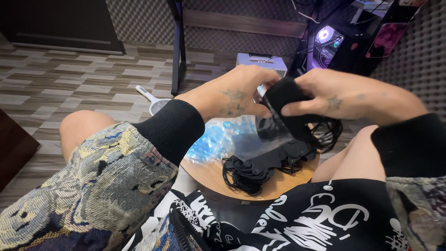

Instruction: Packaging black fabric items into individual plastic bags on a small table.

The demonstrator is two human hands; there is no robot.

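My left hand [234, 95] grips the mouth of a clear plastic bag [269, 137] that hangs down over the round wooden tabletop [211, 176]. My right hand [334, 97] pinches a folded black fabric piece [285, 95] with black elastic loops at the bag's opening, partly inside it. Both hands meet above the table. Below them lies a heap of black masks with cords [260, 169], and beside it a pile of clear packets with blue contents [216, 139].
I sit on a wood-pattern tile floor with bare knees either side of the small table. A white racket-shaped swatter [151, 100] lies on the floor behind. A white box [260, 60], a dark desk leg [177, 46] and a lit computer case [327, 42] stand beyond.
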